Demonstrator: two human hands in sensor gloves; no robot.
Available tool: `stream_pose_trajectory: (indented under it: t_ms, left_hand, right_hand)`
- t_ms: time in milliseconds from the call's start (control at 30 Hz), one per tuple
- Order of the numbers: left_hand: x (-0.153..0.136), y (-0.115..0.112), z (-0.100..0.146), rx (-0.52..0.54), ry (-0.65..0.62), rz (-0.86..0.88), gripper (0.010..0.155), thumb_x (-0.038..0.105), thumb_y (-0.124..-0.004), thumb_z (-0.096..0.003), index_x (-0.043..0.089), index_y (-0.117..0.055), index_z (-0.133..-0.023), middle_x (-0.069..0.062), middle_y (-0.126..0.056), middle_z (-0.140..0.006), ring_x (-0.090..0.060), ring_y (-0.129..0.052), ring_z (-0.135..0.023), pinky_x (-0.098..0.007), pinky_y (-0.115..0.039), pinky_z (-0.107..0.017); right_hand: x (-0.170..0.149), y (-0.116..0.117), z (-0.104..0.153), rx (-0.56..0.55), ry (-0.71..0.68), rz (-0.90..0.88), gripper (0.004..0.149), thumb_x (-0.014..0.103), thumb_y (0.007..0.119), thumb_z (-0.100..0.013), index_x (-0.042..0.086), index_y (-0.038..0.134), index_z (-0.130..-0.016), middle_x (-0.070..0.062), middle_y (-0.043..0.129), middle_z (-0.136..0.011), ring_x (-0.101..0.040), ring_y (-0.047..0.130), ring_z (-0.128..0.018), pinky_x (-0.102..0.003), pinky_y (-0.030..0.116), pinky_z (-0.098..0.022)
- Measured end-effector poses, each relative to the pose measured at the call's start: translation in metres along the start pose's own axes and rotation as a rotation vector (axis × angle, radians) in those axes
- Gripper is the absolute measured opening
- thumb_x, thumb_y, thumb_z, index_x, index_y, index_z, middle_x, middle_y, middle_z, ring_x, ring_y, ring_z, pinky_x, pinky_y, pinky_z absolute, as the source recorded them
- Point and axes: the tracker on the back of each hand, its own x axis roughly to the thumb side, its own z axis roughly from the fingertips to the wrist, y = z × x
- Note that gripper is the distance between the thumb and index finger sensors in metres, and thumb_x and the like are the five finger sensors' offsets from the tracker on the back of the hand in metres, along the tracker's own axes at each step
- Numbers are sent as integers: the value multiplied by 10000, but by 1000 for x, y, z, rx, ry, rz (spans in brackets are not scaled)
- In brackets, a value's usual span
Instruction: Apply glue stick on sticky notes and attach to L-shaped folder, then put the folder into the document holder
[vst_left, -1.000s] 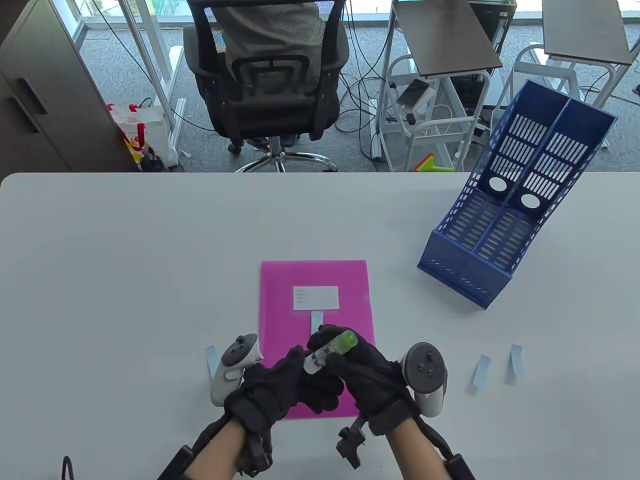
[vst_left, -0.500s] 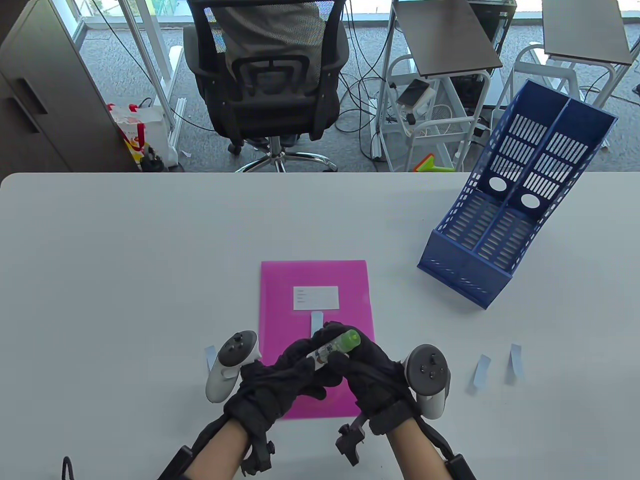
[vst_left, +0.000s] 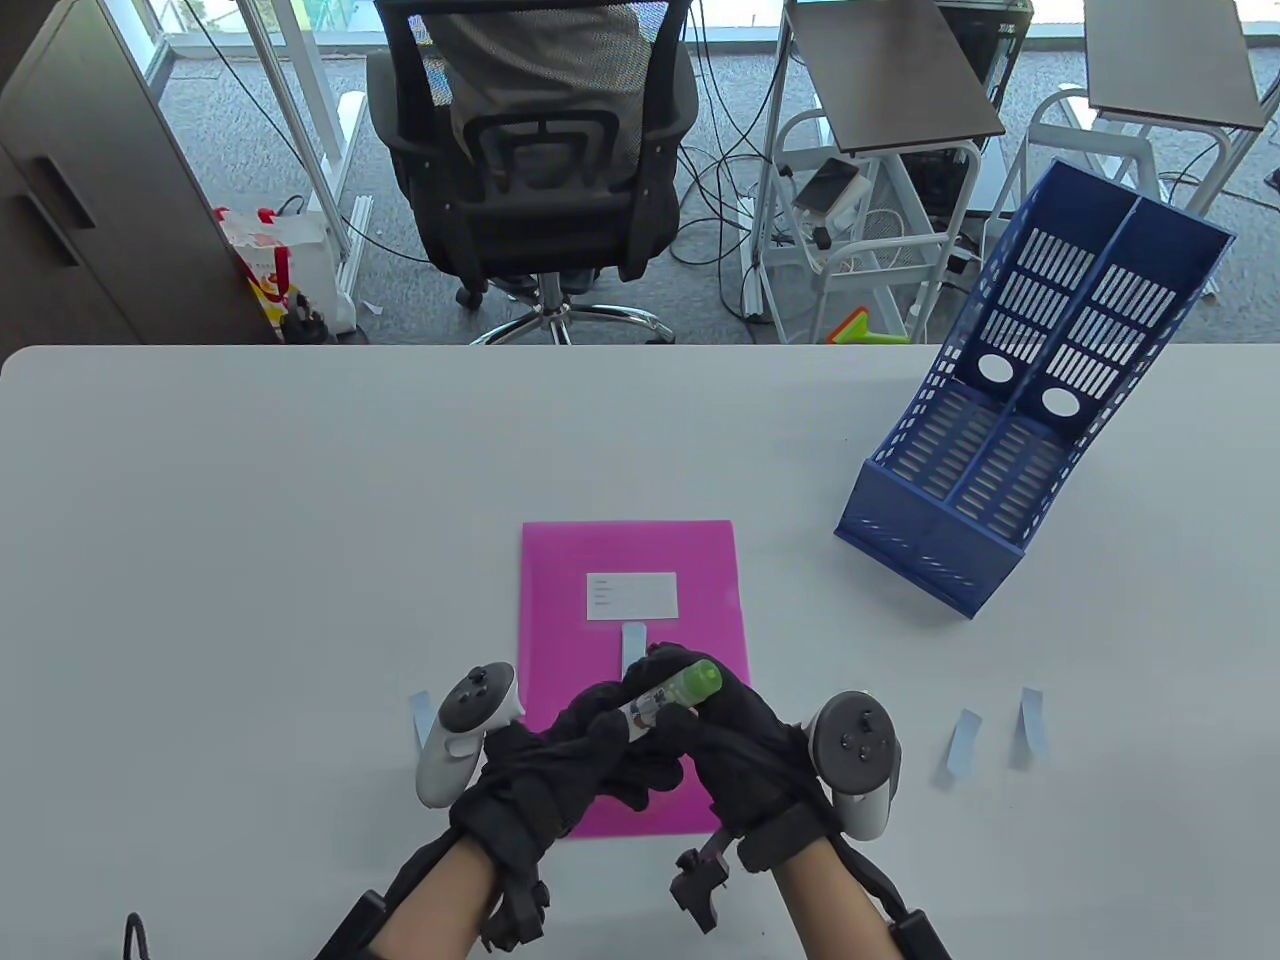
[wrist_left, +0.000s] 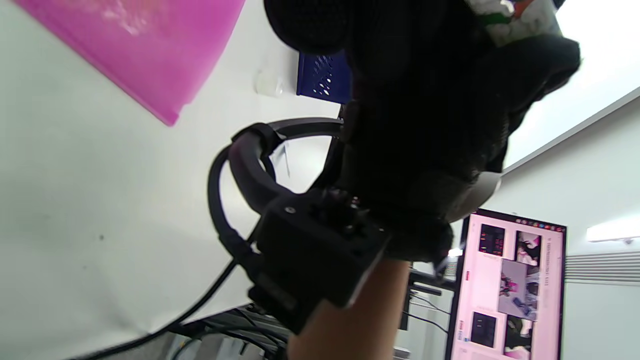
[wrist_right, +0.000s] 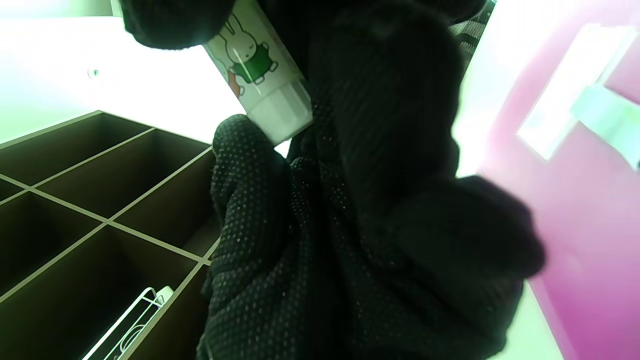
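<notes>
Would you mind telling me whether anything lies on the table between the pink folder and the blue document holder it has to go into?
Nothing visible does: the table between the pink folder and the blue document holder is bare. Both hands rest above the folder's near end, gripping the glue stick.

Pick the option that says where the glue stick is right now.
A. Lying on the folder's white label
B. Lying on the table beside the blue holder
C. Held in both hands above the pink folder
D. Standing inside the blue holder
C: the glue stick sits between the left hand and right hand, both gripping it over the near end of the folder; the holder has nothing in it.
</notes>
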Motion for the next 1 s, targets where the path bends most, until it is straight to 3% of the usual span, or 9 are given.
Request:
stream_pose_trajectory:
  t_ms: [167, 267, 367, 433, 500, 633, 733, 867, 1000]
  left_hand:
    - [1, 2, 3, 45, 16, -60, 608, 560, -667, -511, 548, -294, -992, 308, -598, -1114, 117, -755, -990, -205, -711, -762]
    - [-5, 2, 0, -23, 4, 49, 646, 670, -598, -511, 413, -355, -1051, 159, -641, -1126, -6, -793, -981, -263, -711, -738]
    - [-15, -3, -2, -73, -12, 254, 670, 680, -457, -495, 286, -550, -1028, -18, -796, -1006, -162, -908, -817, -331, -742, -634]
    - [-11, -1, 0, -18, -1, 215, 634, 646, -430, -513, 245, -632, -961, -38, -892, -846, -160, -969, -648, -315, -773, -543]
    - [-6, 3, 1, -12, -2, 116, 620, 637, -433, -521, 237, -647, -943, -3, -924, -781, -113, -988, -586, -285, -793, -510]
    - [-7, 1, 1, -25, -13, 148, 582, 632, -478, -528, 296, -540, -998, 40, -844, -898, -71, -944, -711, -262, -767, -605]
    - [-5, 0, 0, -23, -2, 104, 575, 587, -519, -545, 335, -366, -1038, 105, -710, -1022, 6, -870, -847, -242, -729, -708]
    - [-1, 3, 2, 42, 11, 21, 582, 536, -571, -549, 293, -363, -1036, 113, -723, -1050, 35, -895, -873, -191, -782, -681]
    - [1, 5, 5, 92, 23, -44, 600, 509, -630, -538, 353, -316, -1024, 170, -635, -1115, 64, -821, -959, -172, -770, -715]
  right_hand:
    - [-1, 1, 0, 4, 9, 0, 535, 438, 687, -506, 278, 614, -1011, -11, 763, -1015, -291, 546, -1085, -635, 458, -746]
    - [-2, 2, -1, 32, 13, -32, 534, 437, 689, -507, 278, 614, -1012, -16, 765, -1016, -292, 544, -1087, -639, 452, -747]
    - [-2, 4, -1, 55, 12, -21, 535, 435, 691, -506, 279, 617, -1012, -14, 766, -1017, -292, 546, -1088, -642, 451, -746]
    - [-2, 6, -1, 63, 18, -14, 536, 436, 690, -506, 280, 616, -1013, -12, 769, -1016, -295, 546, -1088, -644, 451, -745]
    - [-2, 6, -1, 65, 19, -23, 535, 438, 688, -506, 284, 615, -1013, -12, 767, -1018, -293, 546, -1088, -643, 449, -747]
    - [-2, 5, -1, 54, 16, -15, 536, 437, 687, -505, 285, 613, -1013, -11, 765, -1019, -290, 545, -1089, -642, 449, -747]
    - [-6, 2, -1, 33, 27, 3, 537, 436, 687, -505, 279, 614, -1013, -16, 767, -1017, -290, 541, -1089, -640, 447, -746]
    - [-7, 1, 0, 19, 34, 12, 538, 436, 688, -505, 276, 615, -1013, -15, 765, -1017, -287, 539, -1090, -635, 449, -748]
    - [-9, 2, -1, 21, 42, 6, 537, 432, 690, -504, 281, 612, -1014, -12, 761, -1021, -286, 537, -1092, -635, 448, -749]
